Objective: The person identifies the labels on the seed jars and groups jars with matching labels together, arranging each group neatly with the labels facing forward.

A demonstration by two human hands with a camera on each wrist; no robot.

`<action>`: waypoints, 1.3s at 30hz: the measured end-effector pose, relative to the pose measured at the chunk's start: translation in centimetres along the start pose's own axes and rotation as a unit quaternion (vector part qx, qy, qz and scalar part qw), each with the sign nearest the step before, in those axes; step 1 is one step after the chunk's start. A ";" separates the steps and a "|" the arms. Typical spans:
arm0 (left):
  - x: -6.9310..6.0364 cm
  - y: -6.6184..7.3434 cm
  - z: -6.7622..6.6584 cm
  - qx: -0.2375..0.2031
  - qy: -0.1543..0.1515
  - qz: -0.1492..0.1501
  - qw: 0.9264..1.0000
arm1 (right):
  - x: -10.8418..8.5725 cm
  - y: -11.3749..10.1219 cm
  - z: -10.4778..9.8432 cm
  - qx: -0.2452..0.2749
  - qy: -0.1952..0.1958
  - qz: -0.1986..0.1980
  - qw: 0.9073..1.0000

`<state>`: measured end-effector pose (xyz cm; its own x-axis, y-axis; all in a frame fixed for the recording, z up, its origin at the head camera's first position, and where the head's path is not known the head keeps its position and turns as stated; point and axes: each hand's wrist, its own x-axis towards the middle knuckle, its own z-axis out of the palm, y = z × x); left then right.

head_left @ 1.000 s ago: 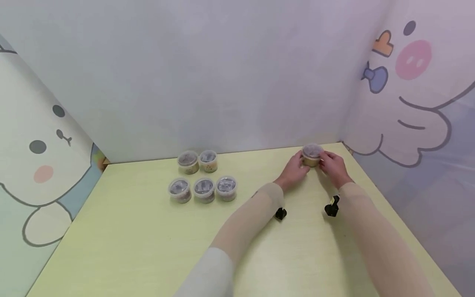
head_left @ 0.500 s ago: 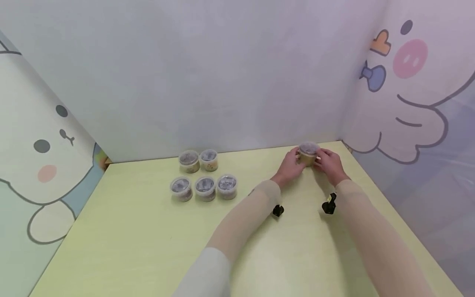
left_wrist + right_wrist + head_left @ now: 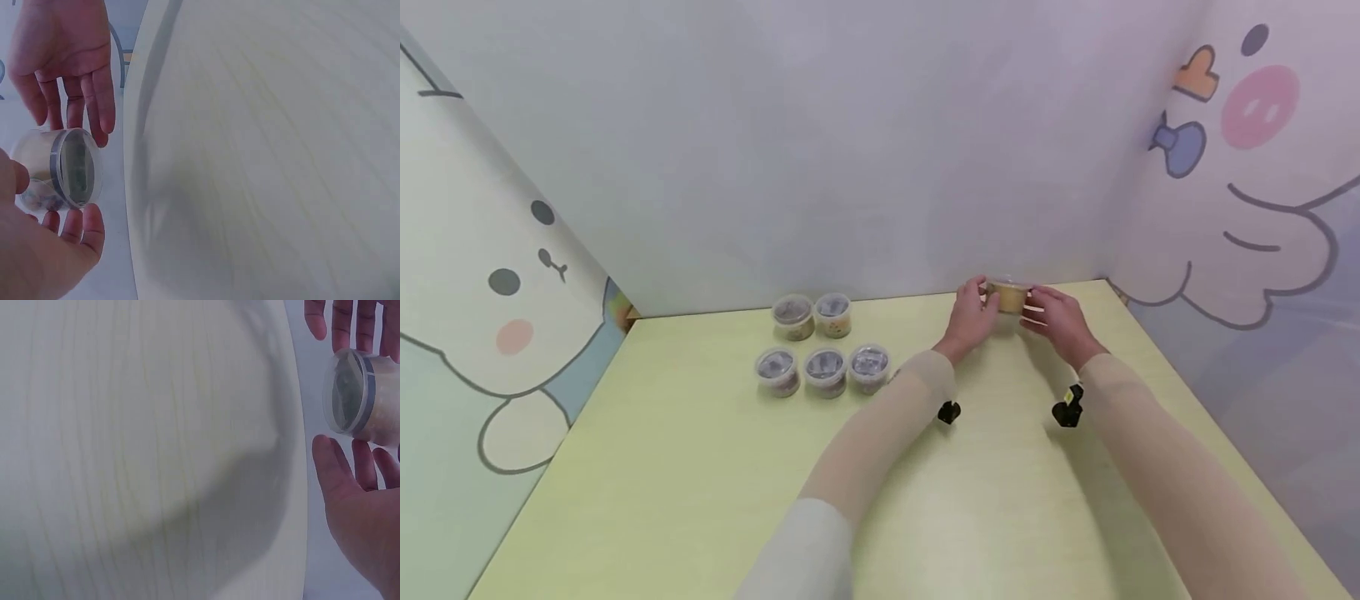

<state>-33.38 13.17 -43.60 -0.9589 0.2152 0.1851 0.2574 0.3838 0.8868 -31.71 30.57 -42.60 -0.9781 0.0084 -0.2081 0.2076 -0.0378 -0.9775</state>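
A small round plastic tub (image 3: 1007, 297) with a clear lid and yellowish contents is tipped back near the table's far edge, its side facing the head camera. My left hand (image 3: 968, 321) holds it, the fingers and thumb curled about its side in the left wrist view. On the tub's other side, my right hand (image 3: 1060, 322) has its fingers extended close to the wall. Whether those fingertips touch the tub (image 3: 378, 403) I cannot tell. The lid faces the table side in both wrist views. The tub's underside is hidden.
Several similar lidded tubs stand to the left in two rows, among them a back tub (image 3: 793, 319) and a front tub (image 3: 825, 373). A pale wall cloth (image 3: 880, 167) rises behind the yellow table (image 3: 700, 500). Black wrist mounts (image 3: 1067, 408) hang below the sleeves.
The tub has moved left and tipped so its side shows instead of its lid. Both hands went left with it, and the right hand's fingers have straightened. The head view has shifted slightly.
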 end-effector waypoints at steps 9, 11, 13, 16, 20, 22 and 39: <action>-0.4 1.1 -3.8 -0.034 0.000 -0.006 0.999 | -0.2 -0.9 2.0 0.089 -0.053 -0.023 0.994; -0.6 1.5 -4.8 -0.045 0.001 -0.006 0.999 | -0.4 -1.3 2.5 0.106 -0.066 -0.032 0.992; -1.0 1.9 -5.8 -0.058 0.002 -0.010 0.998 | -0.7 -1.7 3.1 0.110 -0.081 -0.038 0.990; -1.8 2.4 -7.1 -0.072 0.005 -0.027 0.997 | -1.3 -2.2 4.0 0.108 -0.101 -0.044 0.988; -2.8 2.9 -8.9 -0.099 -0.004 -0.044 0.994 | -2.2 -2.9 5.1 0.122 -0.126 -0.041 0.984; -3.2 3.0 -9.9 -0.116 -0.010 -0.042 0.992 | -2.6 -3.3 5.8 0.122 -0.144 -0.041 0.981; -9.4 1.6 -19.1 -0.131 -0.116 -0.045 0.984 | -5.8 -3.2 11.2 0.064 -0.248 -0.074 0.964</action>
<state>-26.21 -5.39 -35.84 -0.9153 0.4019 0.0251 0.1031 0.1736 0.9794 -26.87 19.49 -37.91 -0.8905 -0.4550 0.0060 0.0932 -0.1954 -0.9763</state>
